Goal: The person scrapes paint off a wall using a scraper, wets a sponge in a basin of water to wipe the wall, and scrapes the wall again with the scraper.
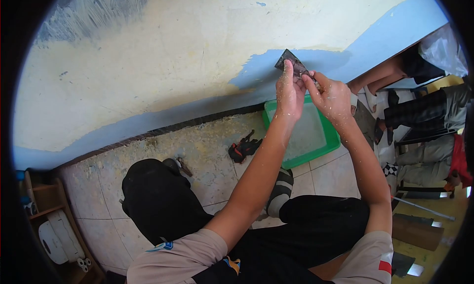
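Note:
A scraper (290, 60) with a wide dark blade is in both hands, close to the wall (168, 52). Wrapped round its handle is my right hand (331, 97). My left hand (289, 94) grips it nearer the blade, the thumb lying along the blade's face. Pale flakes cling to both hands and forearms. Around the blade the wall shows a blue patch, bordered by cream paint. Whether the blade's edge touches the wall, I cannot tell. Below my hands, a green-rimmed tub (323, 131) with a whitish inside sits on the floor.
Paint chips litter the tiled floor (207, 170) along the wall's base. A black and red object (243, 148) lies left of the tub. At the left stands a wooden shelf (49, 200). Several people (419, 111) and a grey-white pole (429, 209) are on the right.

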`<state>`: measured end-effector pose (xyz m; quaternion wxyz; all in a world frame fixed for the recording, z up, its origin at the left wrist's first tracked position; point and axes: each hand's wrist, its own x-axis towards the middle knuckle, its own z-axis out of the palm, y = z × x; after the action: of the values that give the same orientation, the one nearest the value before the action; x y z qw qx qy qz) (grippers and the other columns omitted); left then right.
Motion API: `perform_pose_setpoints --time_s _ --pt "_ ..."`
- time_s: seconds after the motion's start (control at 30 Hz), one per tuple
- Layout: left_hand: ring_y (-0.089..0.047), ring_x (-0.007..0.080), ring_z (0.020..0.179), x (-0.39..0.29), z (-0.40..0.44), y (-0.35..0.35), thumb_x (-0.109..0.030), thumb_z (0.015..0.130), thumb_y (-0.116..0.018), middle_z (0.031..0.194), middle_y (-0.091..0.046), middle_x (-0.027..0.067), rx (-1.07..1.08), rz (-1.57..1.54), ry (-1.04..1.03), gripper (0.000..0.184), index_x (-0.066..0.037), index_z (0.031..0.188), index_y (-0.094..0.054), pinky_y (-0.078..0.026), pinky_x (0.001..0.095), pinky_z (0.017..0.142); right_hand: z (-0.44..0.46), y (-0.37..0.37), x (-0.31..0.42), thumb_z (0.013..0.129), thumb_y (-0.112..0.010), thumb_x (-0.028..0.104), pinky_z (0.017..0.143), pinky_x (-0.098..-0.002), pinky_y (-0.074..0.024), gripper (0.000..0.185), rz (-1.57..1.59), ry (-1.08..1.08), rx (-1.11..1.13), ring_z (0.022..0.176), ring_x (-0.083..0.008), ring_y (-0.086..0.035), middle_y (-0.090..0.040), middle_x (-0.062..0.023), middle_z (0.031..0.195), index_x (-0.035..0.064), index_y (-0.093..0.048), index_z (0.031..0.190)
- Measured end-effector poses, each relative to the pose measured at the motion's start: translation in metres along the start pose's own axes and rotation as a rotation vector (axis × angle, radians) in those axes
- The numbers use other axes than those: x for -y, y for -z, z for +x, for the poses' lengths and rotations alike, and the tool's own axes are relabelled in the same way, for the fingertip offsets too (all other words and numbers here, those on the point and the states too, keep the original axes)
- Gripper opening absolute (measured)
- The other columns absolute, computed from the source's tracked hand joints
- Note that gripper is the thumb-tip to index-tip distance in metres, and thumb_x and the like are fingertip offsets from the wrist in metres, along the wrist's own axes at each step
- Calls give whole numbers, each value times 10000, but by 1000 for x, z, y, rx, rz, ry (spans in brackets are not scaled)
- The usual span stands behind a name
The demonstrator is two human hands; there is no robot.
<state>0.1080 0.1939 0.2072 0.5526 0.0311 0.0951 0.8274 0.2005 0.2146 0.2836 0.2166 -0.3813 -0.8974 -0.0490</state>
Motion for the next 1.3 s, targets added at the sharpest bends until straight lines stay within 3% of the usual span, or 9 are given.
perform_pose_setpoints --time_s 0.23,0.43,0.53,0.73,1.0,1.1,1.17,1.3 --pt "-648 194 787 -1 -1 0 -452 977 -572 858 -638 66 -47 2 -26 414 -45 906 -590 -537 340 816 -3 4 7 919 -617 404 438 -401 -424 358 58 -86 88 457 -338 -576 -554 -130 505 69 -695 819" --pt "-643 185 797 4 -2 -6 -465 969 -579 835 -632 60 -97 -73 -33 414 -56 910 -591 -539 327 807 1 0 -2 926 -640 345 435 -399 -401 321 102 24 21 442 -349 -538 -513 -169 505 45 -675 816" --pt "-645 180 803 6 -1 -5 -495 965 -571 850 -639 59 -114 -65 -18 443 -53 925 -588 -537 319 802 3 2 -4 916 -617 399 455 -420 -458 338 3 35 55 484 -343 -598 -577 -126 517 82 -698 831" --pt "-655 174 816 10 1 -9 -539 954 -558 860 -660 73 -128 -127 -21 491 -49 948 -583 -538 308 786 11 4 -7 910 -620 412 448 -420 -466 318 -18 110 2 491 -336 -609 -587 -101 521 108 -706 873" --pt "-658 175 828 1 -3 -8 -535 959 -552 892 -667 88 -170 -66 -62 488 -48 978 -579 -545 316 773 10 -1 -4 902 -627 413 435 -430 -463 299 -40 120 21 484 -329 -610 -594 -104 523 131 -724 879" --pt "-651 187 866 2 2 -1 -575 942 -551 919 -676 98 -111 -58 -107 513 -65 981 -595 -532 335 822 10 -7 -1 900 -624 428 435 -422 -471 314 -20 135 -10 483 -328 -615 -602 -112 531 132 -725 870" --pt "-653 170 817 0 -1 -1 -544 962 -540 901 -669 91 -158 -73 -100 488 -58 984 -587 -542 309 761 10 -8 -1 900 -620 436 435 -416 -475 323 -21 159 -47 483 -327 -618 -606 -117 536 133 -726 867" --pt "-648 162 803 -12 -9 -5 -570 945 -551 884 -665 72 -161 -31 -83 496 -76 955 -595 -535 294 761 11 -6 4 890 -655 386 470 -402 -488 298 -14 137 2 517 -325 -629 -618 -123 568 97 -727 896"
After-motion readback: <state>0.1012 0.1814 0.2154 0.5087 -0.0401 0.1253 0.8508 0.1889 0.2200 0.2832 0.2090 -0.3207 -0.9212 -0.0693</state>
